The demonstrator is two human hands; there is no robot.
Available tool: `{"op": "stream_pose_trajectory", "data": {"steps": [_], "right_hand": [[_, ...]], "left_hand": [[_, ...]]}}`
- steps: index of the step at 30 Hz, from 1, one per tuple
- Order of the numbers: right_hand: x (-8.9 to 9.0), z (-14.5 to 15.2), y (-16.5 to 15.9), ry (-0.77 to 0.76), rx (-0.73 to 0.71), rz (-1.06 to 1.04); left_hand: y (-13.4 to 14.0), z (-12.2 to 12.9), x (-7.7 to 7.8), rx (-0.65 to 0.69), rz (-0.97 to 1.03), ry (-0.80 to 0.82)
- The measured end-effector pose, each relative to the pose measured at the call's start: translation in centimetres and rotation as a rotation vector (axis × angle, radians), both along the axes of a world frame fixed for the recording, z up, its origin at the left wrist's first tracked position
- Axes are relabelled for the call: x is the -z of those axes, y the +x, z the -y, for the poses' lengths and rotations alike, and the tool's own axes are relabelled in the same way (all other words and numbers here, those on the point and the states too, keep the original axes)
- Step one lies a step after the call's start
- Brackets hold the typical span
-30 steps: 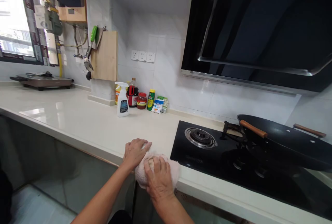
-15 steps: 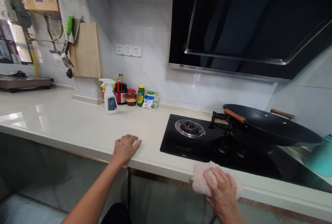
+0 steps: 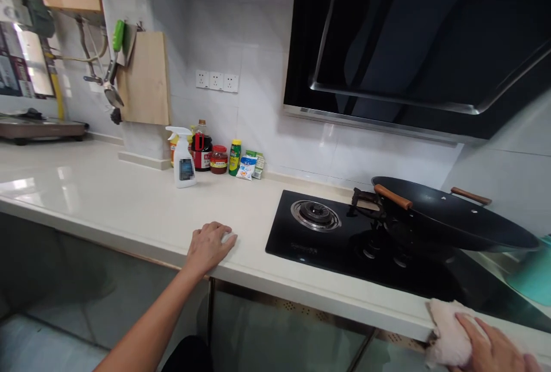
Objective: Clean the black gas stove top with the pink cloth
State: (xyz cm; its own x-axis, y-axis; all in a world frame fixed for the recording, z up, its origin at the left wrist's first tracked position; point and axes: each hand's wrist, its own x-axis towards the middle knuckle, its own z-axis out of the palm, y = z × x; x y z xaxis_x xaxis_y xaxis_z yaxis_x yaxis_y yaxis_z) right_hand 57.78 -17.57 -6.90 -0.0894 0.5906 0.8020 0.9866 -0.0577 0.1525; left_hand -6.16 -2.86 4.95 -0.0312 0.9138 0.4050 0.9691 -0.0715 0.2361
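My left hand rests on the front of the pale countertop, fingers curved and thumb apart, holding nothing. At the lower right, my right hand is closed on a pinkish-white cloth, pressing it against the counter's front edge. Part of that hand runs out of the picture. Just behind the cloth lies the black glass gas stove, with a bare burner on its left side. A large black wok with wooden handles sits over the right side.
A white spray bottle stands by the wall, beside a dark sauce bottle, a red-lidded jar and small packets. A range hood overhangs the stove. A turquoise container is at far right.
My right hand has slid the cloth rightward along the counter's front edge. My left hand has stayed in the same spot. The view has shifted slightly.
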Motion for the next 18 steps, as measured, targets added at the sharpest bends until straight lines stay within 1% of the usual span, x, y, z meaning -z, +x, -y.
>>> {"op": "stream_pose_trajectory", "data": {"steps": [1,3,6,9,11,14,16,18], "right_hand": [[0.0,-0.2,-0.3,-0.010,-0.021,0.017],[0.1,-0.9,-2.0,-0.068,-0.066,0.065],[0.0,-2.3,-6.9,-0.162,-0.127,0.064],[-0.8,-3.5,-13.9,-0.170,-0.209,0.006],[-1.6,-4.2,-19.1,-0.194,-0.284,-0.009],[-2.5,-5.6,-27.2,-0.182,-0.412,-0.029],[-2.7,-6.8,-31.9,-0.142,-0.465,-0.021],[-2.7,-7.9,-35.4,-0.078,-0.465,-0.007]], "left_hand": [[0.1,0.1,0.0,0.002,-0.003,0.001],[0.2,0.2,-0.1,0.005,-0.003,0.005],[0.3,0.2,-0.1,0.009,0.012,0.011],[0.4,0.3,0.0,0.004,0.020,0.009],[0.4,0.3,0.1,0.001,0.002,0.015],[0.4,0.3,0.1,0.006,-0.020,0.023],[0.3,0.4,0.1,0.004,-0.026,0.026],[0.2,0.3,0.1,-0.001,-0.037,0.034]]}}
